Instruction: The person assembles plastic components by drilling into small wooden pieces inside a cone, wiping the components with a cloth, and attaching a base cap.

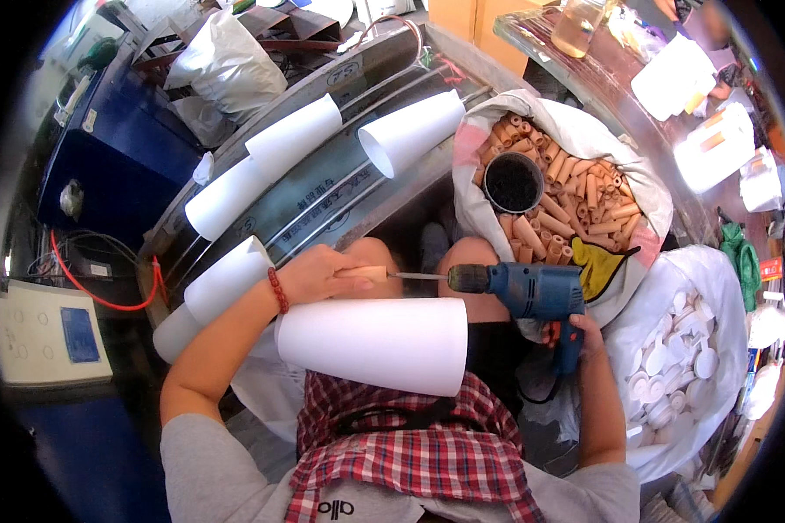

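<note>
My right hand (584, 336) grips the handle of a blue power drill (536, 290), its chuck pointing left. A thin metal rod (419, 276) runs from the chuck to a short tan tube (364, 274). The fingers of my left hand (316, 272) are closed around that tube; how far the rod enters it I cannot tell. Just below my left hand, a large white tapered sleeve (375, 345) lies across my lap, over a red plaid apron (401, 444). To the right of my knees, an open sack (650, 148) holds many similar tan tubes (576, 187).
A cup of black material (512, 183) and a yellow-black glove (600, 268) rest on the tubes. White sleeves (414, 131) stand over metal rods in a trough (340, 196) ahead. At right are a bag of white plastic pieces (676, 357) and a cluttered table (619, 96); a blue cabinet (109, 148) stands left.
</note>
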Demonstrator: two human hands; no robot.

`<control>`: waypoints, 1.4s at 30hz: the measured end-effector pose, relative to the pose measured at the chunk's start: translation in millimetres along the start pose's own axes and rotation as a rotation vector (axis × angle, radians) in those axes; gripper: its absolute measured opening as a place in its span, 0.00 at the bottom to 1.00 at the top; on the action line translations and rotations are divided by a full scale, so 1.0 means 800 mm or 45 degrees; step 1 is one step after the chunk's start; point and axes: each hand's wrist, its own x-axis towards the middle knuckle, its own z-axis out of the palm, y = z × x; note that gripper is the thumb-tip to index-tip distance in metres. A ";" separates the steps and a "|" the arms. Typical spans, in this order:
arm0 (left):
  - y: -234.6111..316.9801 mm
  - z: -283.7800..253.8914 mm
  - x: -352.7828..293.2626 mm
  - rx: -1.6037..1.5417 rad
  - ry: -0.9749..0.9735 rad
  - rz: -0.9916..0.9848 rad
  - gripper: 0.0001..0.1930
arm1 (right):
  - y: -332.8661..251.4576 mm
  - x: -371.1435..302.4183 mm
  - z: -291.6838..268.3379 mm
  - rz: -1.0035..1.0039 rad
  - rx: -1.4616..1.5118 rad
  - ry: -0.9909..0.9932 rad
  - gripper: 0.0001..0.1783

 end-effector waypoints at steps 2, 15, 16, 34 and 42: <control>0.006 -0.002 0.000 0.003 0.012 0.023 0.17 | 0.000 0.000 0.000 -0.005 -0.008 -0.015 0.34; 0.065 -0.012 0.016 0.249 -0.032 0.090 0.17 | -0.014 0.005 0.027 0.093 0.047 0.024 0.29; 0.067 -0.013 0.015 0.286 -0.011 0.122 0.17 | -0.013 0.005 0.029 0.072 0.067 0.017 0.28; 0.080 0.035 -0.060 0.154 0.270 -0.061 0.18 | -0.084 -0.047 0.065 -0.217 -0.185 -0.151 0.31; 0.134 0.043 -0.088 0.112 0.430 -0.144 0.19 | -0.090 0.025 0.041 -0.549 0.361 0.362 0.20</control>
